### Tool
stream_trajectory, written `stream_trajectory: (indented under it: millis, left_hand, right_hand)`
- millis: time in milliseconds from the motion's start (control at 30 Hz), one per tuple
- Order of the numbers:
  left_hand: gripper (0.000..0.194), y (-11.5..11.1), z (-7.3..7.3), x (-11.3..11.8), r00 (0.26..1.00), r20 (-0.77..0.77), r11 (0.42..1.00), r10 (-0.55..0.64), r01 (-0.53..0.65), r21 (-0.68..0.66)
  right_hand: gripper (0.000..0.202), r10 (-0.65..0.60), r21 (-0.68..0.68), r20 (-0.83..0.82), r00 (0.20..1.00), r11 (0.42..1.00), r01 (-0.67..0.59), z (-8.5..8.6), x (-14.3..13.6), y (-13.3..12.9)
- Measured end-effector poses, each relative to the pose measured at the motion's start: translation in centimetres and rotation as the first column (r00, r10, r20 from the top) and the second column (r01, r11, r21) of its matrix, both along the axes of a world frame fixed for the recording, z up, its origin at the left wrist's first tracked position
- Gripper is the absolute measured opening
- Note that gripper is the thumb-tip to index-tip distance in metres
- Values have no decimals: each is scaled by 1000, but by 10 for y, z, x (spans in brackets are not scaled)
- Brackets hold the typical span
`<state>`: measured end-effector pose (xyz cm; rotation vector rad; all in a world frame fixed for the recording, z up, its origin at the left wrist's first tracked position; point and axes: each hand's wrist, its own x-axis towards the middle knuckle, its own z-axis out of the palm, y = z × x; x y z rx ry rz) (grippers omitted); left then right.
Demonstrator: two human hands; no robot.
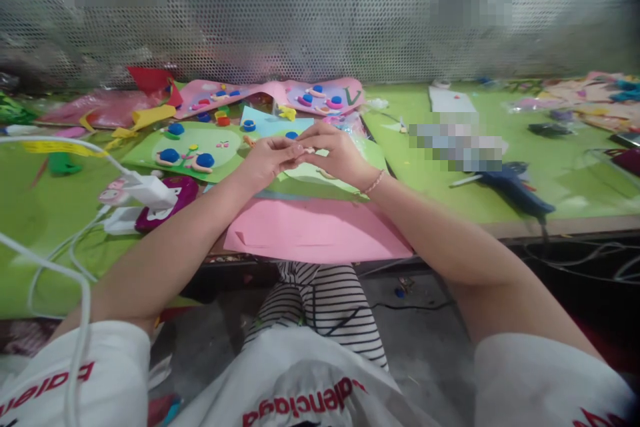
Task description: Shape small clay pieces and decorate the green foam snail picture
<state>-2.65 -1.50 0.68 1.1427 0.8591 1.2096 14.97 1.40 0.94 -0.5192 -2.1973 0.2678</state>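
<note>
My left hand (270,161) and my right hand (336,152) meet over the middle of the table, fingers closed and fingertips together. Between them is a small pale piece (309,151), mostly hidden, whose kind I cannot make out. Beneath my hands lies a green card (345,188) with a pale oval on it. Just left, another green card (143,155) carries blue and pink snail-like shapes (204,161) and a small yellow flower. A blue blob (292,136) shows right behind my fingers. Pink paper (320,230) hangs over the table's front edge, nearest to me.
Pink cards (325,101) with similar shapes stand at the back, before a perforated metal panel (280,20). A dark blue glue gun (520,190) lies at right. White chargers (155,192) and cables crowd the left. Colourful scraps (590,103) lie far right.
</note>
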Motion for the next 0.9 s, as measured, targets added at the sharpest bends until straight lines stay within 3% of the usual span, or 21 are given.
stream_trajectory:
  millis: [133,267,400,567,700,900]
  left_hand:
    - [34,-3,6,2,994,-76,997,80,-80,1]
    - [30,-6,12,4,989,-47,990,139,-141,-29]
    - [25,-5,12,3,987,48,988,151,-149,-49]
    - [29,-5,8,3,994,93,997,52,-47,-63]
    - [30,-6,2,2,999,43,1000,-24,25,-16]
    - [38,-6,0,1,997,-74,999,-39,40,18]
  right_hand:
    - [26,-61,-131,-73,996,990,51,1,-2,0]
    - [33,-137,-299,-254,957,953,57,0,3,11]
    - [31,-208,-312,-335,919,945,100,0,11,18]
    - [47,-106,-211,-158,982,975,71,1,6,6]
    - [30,-90,-197,15,996,976,91,-2,-2,-2]
    - [16,-144,-291,27,989,945,146,1,-2,-3]
